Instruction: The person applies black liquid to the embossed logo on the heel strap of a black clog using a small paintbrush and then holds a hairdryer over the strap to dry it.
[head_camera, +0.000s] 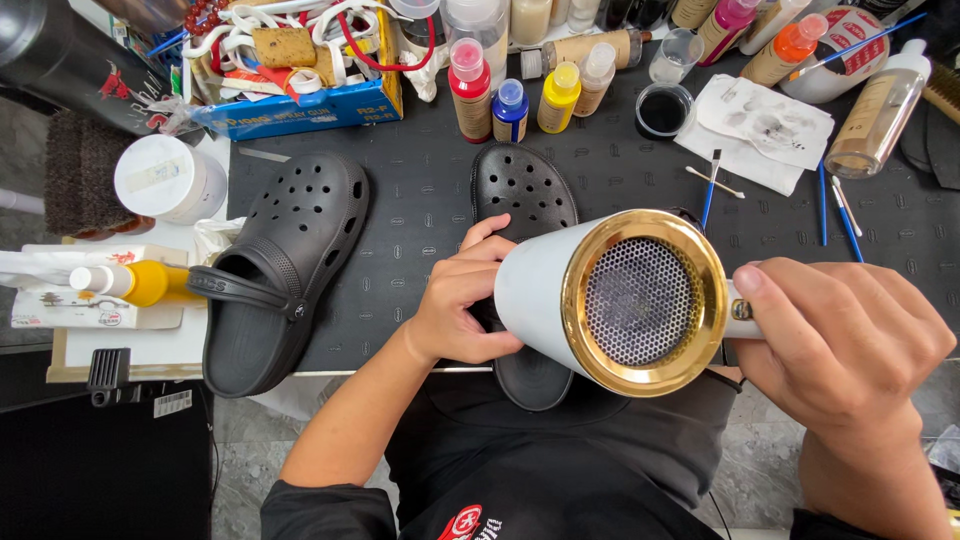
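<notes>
My right hand (850, 340) grips the handle of a white hair dryer (610, 300) with a gold rim and mesh back, its barrel pointing away from me toward a black perforated clog (520, 190). My left hand (460, 300) holds that clog by its side, just under the dryer's barrel. The clog's heel end hangs over the table's front edge above my lap. A second black clog (280, 260) lies to the left on the black mat (620, 170), strap toward me, untouched.
Several small paint bottles (515, 95) stand at the mat's far edge beside a cup of black paint (663, 108). Brushes (712, 185) and stained tissue (765, 125) lie at right. A white tub (170, 180), yellow bottle (140, 283) and cluttered blue box (300, 70) sit at left.
</notes>
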